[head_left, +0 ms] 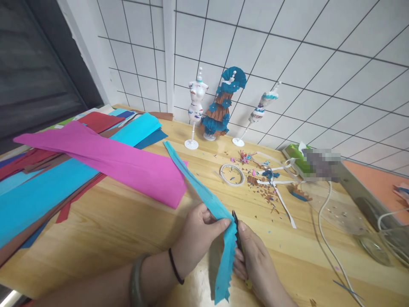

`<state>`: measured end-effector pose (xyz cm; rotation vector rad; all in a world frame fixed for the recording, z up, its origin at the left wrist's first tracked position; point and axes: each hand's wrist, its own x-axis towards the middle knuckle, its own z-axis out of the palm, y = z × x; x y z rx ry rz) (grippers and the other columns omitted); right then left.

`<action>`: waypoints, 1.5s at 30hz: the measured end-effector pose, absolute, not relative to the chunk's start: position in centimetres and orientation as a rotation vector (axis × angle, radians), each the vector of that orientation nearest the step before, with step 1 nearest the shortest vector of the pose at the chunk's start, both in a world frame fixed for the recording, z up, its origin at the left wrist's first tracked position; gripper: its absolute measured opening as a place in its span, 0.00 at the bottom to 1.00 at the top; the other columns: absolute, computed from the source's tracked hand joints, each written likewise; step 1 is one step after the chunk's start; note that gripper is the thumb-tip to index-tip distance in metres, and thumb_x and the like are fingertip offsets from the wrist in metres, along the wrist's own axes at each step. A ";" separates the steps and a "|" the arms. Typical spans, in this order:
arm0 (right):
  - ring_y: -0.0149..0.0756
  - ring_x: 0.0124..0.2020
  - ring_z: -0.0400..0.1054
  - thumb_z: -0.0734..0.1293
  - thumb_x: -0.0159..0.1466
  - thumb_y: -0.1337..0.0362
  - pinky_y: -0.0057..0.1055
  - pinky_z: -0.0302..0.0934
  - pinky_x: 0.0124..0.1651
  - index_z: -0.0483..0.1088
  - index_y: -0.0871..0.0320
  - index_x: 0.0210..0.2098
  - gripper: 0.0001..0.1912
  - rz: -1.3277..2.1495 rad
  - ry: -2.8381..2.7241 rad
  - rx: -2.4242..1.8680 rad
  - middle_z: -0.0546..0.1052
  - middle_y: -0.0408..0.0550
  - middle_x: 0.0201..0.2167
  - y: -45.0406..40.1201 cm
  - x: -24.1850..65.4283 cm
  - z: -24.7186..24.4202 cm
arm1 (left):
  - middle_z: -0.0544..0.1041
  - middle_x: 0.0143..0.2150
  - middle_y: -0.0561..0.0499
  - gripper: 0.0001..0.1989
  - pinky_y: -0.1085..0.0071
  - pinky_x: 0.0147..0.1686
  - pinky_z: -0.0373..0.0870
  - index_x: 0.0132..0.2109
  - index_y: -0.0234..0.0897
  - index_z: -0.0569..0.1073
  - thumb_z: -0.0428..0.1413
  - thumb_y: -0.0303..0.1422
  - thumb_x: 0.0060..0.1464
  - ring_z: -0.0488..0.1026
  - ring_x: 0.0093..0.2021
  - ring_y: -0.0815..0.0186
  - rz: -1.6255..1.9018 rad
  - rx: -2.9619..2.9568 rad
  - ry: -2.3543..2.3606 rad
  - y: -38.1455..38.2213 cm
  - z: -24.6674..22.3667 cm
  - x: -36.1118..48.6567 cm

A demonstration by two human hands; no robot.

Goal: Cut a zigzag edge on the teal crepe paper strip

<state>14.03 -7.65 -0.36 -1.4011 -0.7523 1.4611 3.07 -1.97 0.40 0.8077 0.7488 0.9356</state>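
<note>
We seem to be in a craft workshop: the tabletop [140, 224] carries coloured sheets [128, 158] at nine o'clock, dress forms [196, 100] between eleven and two, and scraps [270, 174] towards four.

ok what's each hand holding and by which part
Left hand: the long, turquoise, paper-like strip, pinched partway along. Right hand: the black-bladed scissors, by the handle end, mostly covered.

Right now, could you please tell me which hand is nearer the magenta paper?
Left. The left hand pinches the blue strip just off the lower right end of the magenta paper, while the right hand, holding the scissors, is farther right.
</note>
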 end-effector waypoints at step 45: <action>0.22 0.12 0.41 0.50 0.65 0.49 0.21 0.36 0.13 0.60 0.58 0.29 0.20 1.798 -1.212 -1.357 0.51 0.32 0.13 -8.2 16.6 0.7 | 0.75 0.30 0.50 0.08 0.69 0.36 0.67 0.31 0.34 0.68 0.58 0.33 0.43 0.73 0.33 0.65 0.349 1.176 0.496 0.7 0.5 0.3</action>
